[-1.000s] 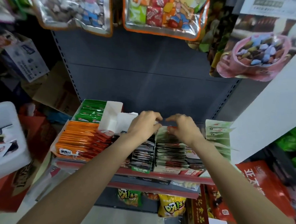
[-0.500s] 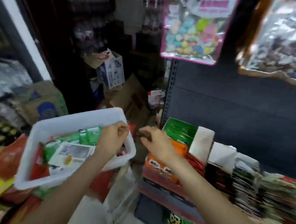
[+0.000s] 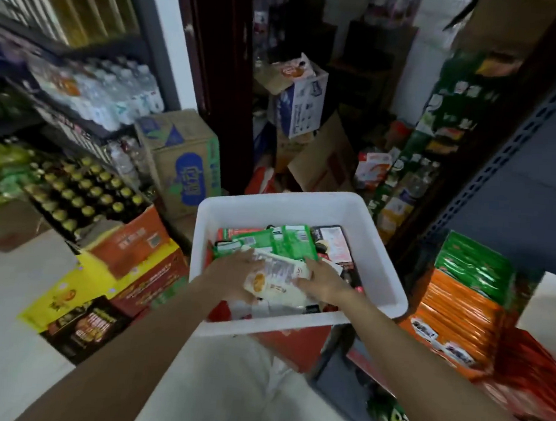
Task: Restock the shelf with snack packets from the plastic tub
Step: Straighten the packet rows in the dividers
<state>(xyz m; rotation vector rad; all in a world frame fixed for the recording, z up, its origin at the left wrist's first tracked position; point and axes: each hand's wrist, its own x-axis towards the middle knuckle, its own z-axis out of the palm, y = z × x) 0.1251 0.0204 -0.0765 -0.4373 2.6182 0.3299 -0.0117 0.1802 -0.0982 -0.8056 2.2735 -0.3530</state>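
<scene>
From the head camera, both your hands are down inside the white plastic tub (image 3: pixel 303 208). Your left hand (image 3: pixel 233 272) and right hand (image 3: pixel 323 279) flank a cream snack packet (image 3: pixel 275 281) lying on the heap, fingers touching its edges; whether they grip it is unclear. Green packets (image 3: pixel 278 243) lie just behind. The shelf (image 3: pixel 459 315) with orange packets stands to your right.

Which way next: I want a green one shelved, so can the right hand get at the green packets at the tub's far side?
Probably yes. The right hand is already inside the white tub, the green packets lie uncovered on top just beyond its fingers, and nothing stands between.
</scene>
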